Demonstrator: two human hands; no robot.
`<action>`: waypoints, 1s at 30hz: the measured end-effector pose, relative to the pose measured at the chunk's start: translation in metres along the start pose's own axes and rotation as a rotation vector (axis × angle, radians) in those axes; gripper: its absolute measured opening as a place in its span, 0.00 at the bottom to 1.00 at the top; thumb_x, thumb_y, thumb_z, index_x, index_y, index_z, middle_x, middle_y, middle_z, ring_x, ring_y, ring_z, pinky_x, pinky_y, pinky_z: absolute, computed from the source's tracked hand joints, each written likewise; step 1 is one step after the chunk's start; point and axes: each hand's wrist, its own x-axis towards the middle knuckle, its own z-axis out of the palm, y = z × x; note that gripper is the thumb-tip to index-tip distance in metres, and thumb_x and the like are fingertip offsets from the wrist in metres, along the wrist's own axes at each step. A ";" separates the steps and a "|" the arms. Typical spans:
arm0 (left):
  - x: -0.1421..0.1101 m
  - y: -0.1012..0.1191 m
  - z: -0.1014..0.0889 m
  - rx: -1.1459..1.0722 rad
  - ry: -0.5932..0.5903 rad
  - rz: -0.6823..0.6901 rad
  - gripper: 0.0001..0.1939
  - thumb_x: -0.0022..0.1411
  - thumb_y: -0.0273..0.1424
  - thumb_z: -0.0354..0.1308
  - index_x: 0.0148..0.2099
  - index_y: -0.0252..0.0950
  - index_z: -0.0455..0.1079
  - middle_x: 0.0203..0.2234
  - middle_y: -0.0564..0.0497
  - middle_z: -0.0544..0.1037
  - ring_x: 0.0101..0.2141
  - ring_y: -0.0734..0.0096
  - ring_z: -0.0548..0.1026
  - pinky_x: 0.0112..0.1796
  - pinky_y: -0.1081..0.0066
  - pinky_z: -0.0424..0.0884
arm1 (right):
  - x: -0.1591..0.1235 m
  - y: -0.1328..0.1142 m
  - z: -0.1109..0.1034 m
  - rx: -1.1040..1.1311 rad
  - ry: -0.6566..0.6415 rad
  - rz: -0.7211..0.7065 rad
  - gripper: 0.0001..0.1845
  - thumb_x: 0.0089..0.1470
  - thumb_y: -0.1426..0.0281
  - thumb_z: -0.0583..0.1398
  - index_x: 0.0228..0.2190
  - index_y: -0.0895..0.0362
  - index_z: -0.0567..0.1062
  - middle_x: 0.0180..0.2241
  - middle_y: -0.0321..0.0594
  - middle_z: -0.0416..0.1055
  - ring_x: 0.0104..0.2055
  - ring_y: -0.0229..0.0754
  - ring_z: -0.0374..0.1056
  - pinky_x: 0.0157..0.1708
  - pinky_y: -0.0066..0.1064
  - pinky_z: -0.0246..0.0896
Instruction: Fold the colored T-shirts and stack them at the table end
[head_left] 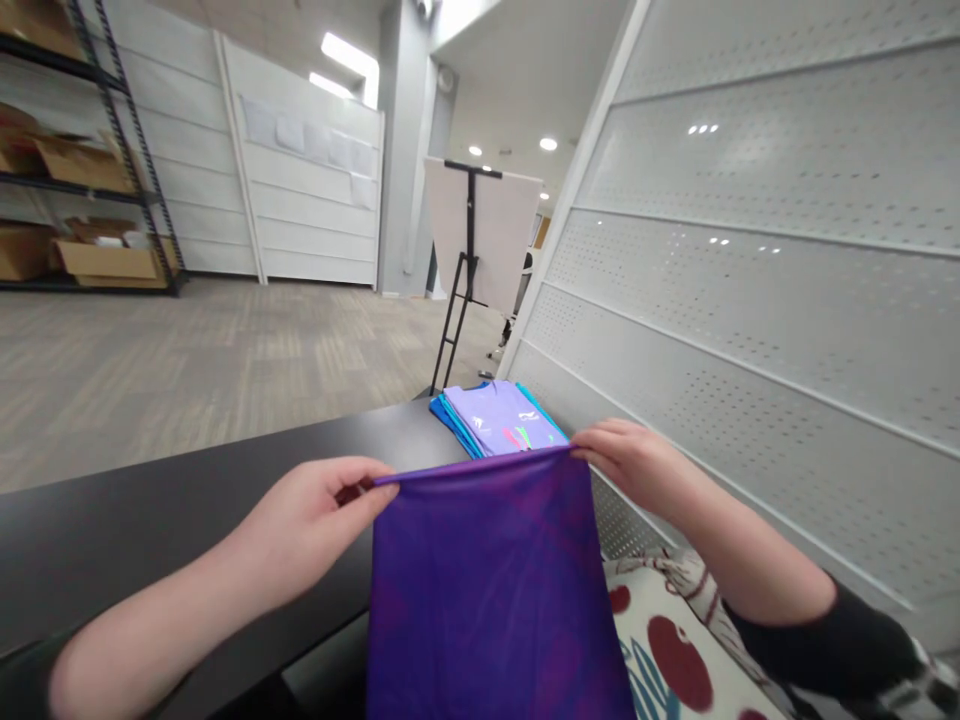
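Observation:
A dark purple cloth (495,590), perhaps a garment, hangs stretched between my two hands in front of me. My left hand (319,515) pinches its top left corner between thumb and fingers. At the top right corner, my right hand (622,455) grips the edge the same way. The top edge is pulled taut and slopes slightly up to the right; the lower part runs out of view. Just beyond it, a stack of folded shirts (499,410) lies on the black table, lavender on top with blue and teal ones beneath, partly hidden by the cloth.
The black table (225,500) stretches to the left. A white perforated panel wall (750,250) stands close on the right. An easel with a board (480,230) is behind the table. Shelves with cardboard boxes (112,262) stand far left. A patterned fabric (660,640) lies lower right.

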 end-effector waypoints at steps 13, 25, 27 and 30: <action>0.260 0.048 0.003 0.343 0.364 0.240 0.17 0.70 0.42 0.63 0.49 0.39 0.89 0.33 0.49 0.88 0.36 0.59 0.84 0.39 0.67 0.75 | 0.167 0.214 -0.015 -0.211 0.260 0.246 0.26 0.79 0.61 0.56 0.50 0.72 0.84 0.47 0.47 0.82 0.49 0.37 0.71 0.54 0.29 0.59; 0.214 -0.146 0.216 0.719 -0.174 0.047 0.17 0.76 0.34 0.58 0.58 0.45 0.86 0.49 0.42 0.89 0.49 0.53 0.87 0.50 0.61 0.81 | -0.023 0.230 0.230 -0.097 -0.231 0.563 0.15 0.72 0.74 0.59 0.47 0.54 0.88 0.46 0.45 0.82 0.49 0.44 0.78 0.53 0.29 0.68; 0.203 -0.154 0.227 0.720 -0.180 0.034 0.18 0.77 0.33 0.57 0.60 0.44 0.85 0.48 0.41 0.89 0.49 0.52 0.87 0.50 0.61 0.81 | -0.050 0.225 0.256 -0.064 -0.221 0.611 0.17 0.72 0.73 0.58 0.48 0.53 0.87 0.48 0.46 0.82 0.51 0.45 0.78 0.55 0.29 0.68; 0.199 -0.155 0.228 0.731 -0.184 0.041 0.19 0.78 0.35 0.55 0.62 0.44 0.82 0.49 0.40 0.88 0.50 0.52 0.87 0.51 0.60 0.80 | -0.067 0.222 0.270 -0.028 -0.132 0.667 0.18 0.73 0.72 0.55 0.51 0.53 0.85 0.51 0.47 0.82 0.54 0.46 0.78 0.57 0.31 0.68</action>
